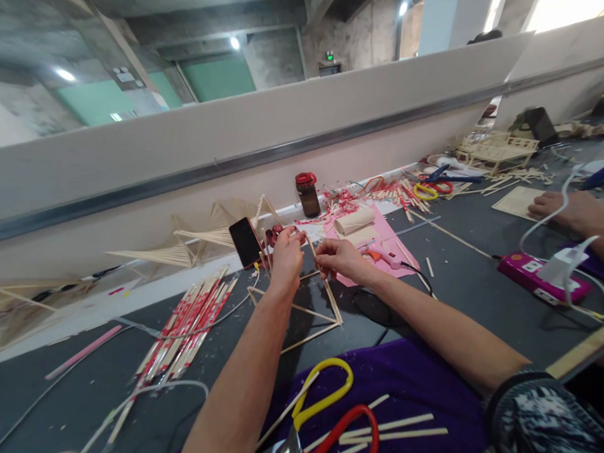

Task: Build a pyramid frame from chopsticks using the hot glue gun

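Observation:
A frame of thin wooden sticks (333, 300) stands on the dark table in front of me. My left hand (287, 256) is closed at the upper end of one of its sticks, fingers pinched together. On the same slanting stick (311, 245), a little to the right, my right hand (341, 260) grips with thumb and fingertips. My fingers partly hide the joint between them. Just beyond my right hand lies a pink glue gun (383, 255) on a pink sheet (403, 252). A dark phone (244, 242) leans upright behind my left hand.
Wrapped chopsticks (185, 325) lie at left. Yellow-and-red-handled scissors (343, 422) and loose sticks rest on purple cloth (410, 378) near me. A bottle (308, 195) stands by the wall. Right are a power strip (540, 280), cables and another person's hand (563, 212).

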A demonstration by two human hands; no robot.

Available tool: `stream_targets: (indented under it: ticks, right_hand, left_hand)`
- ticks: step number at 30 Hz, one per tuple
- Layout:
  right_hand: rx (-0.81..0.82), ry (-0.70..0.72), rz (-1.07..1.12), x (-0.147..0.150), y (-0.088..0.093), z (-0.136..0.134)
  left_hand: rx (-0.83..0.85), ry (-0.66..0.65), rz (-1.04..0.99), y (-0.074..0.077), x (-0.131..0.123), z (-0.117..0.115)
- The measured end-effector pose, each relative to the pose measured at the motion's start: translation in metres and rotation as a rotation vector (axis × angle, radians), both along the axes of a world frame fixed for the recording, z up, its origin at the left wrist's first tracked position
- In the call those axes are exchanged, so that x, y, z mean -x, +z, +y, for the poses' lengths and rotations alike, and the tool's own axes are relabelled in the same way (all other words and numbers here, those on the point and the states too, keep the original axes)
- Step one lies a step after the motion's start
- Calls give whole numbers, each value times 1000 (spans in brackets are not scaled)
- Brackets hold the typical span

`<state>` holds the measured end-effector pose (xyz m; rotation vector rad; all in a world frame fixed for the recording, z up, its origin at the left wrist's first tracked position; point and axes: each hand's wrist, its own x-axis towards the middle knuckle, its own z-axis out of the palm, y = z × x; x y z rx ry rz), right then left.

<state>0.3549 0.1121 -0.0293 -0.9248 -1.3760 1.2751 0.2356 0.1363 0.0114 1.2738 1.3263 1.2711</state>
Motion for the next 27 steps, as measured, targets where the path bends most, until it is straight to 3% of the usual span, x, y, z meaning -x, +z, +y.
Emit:
stream_targets:
  ticks: [27]
  right_hand:
    - [-34,-59,-149,0,3,-4]
  left_hand:
    - [-198,-127,31,-20,8,9]
